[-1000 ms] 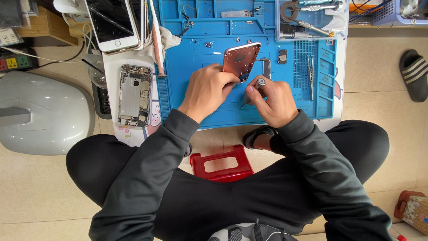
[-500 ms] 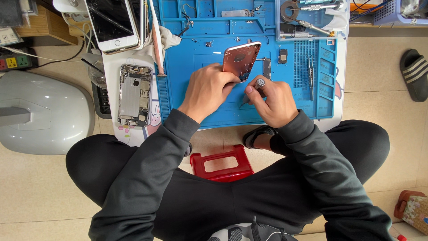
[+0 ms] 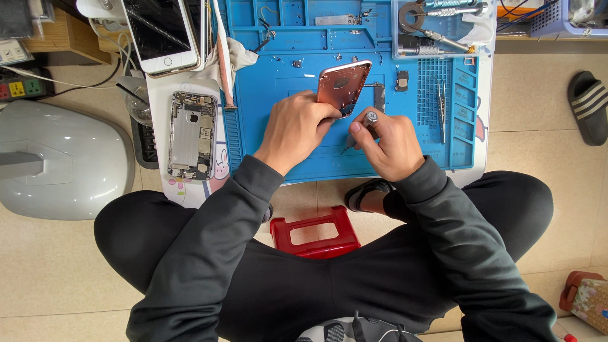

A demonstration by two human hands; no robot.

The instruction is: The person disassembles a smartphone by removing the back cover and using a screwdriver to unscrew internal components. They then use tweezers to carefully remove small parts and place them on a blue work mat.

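Left hand [image 3: 296,130] pinches the lower edge of a rose-gold metal phone back housing [image 3: 342,85], propped tilted on the blue silicone repair mat [image 3: 266,107], fingers pressed on its rim. Right hand [image 3: 387,140] is curled tight round a slim grey precision screwdriver [image 3: 360,130], thumb and forefinger clamping the shaft, tip angled down-left to the mat just below the housing. Off to the left: an opened silver phone chassis [image 3: 190,135] on a white printed pad; steel tweezers [image 3: 441,107] right; red plastic stool [image 3: 315,231] between the knees.
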